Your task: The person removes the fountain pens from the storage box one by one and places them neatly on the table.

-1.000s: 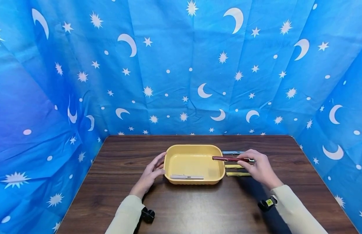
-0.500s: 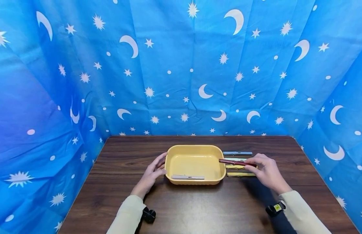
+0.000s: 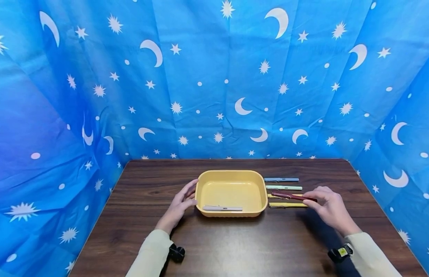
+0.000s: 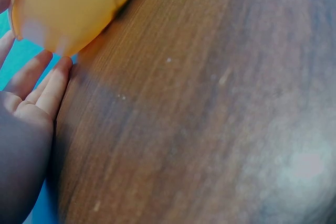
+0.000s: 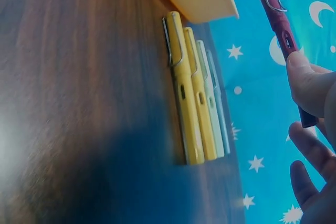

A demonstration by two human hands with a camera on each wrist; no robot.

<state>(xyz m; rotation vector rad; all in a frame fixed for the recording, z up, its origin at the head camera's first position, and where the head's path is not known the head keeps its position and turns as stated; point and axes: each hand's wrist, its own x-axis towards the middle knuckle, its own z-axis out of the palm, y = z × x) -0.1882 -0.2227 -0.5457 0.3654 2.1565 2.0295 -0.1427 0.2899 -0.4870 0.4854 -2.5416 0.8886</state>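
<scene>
My right hand (image 3: 333, 209) pinches a dark red fountain pen (image 3: 287, 196) near one end, between thumb and fingers. Its clip end points left, and in the head view it overlaps the rear of two yellow pens (image 3: 285, 205). In the right wrist view the red pen (image 5: 270, 6) is held above the table. Against the left side of a yellow rectangular tray (image 3: 232, 214) rests my left hand (image 3: 180, 207), its extended fingers (image 4: 52, 90) touching the outer wall. Inside the tray, along the near wall, lies a pale grey pen (image 3: 222, 208).
Right of the tray, a blue pen (image 3: 282, 180) and a mint green pen (image 3: 284, 187) lie in a row with the yellow ones. The wooden table (image 3: 228, 246) ends at a blue star-and-moon curtain (image 3: 207, 96) behind and on both sides.
My right hand has carried the red pen from over the tray's right rim rightward and nearer, over the pen row; the mint and yellow pens show more. The left hand stays at the tray.
</scene>
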